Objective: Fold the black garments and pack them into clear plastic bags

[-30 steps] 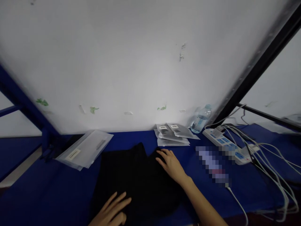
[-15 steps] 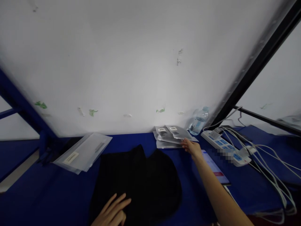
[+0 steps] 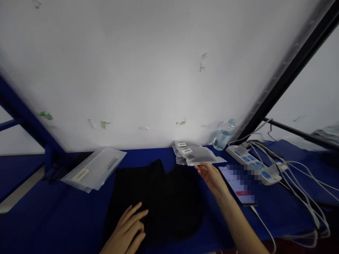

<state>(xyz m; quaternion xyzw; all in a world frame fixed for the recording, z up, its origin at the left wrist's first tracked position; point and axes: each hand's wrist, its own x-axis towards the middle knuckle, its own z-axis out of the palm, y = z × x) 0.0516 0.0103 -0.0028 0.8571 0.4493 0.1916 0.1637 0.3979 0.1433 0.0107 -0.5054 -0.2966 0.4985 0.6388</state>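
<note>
A folded black garment lies on the blue table; its exact kind is hard to make out. My left hand rests on its left part, fingers apart, holding nothing. Beyond the garment, at the back right, sits a small pile of frosted plastic bags with white labels. My right hand pinches the near edge of the top plastic bag with its fingertips. Something dark shows through that bag.
More frosted bags lie at the back left. A water bottle stands against the wall. On the right are a phone with a charging cable and a power strip with several white cables.
My right hand has moved left and slightly toward me. The top bag has shifted and turned with it, its label now nearer and further left. My left hand stays on the garment.
</note>
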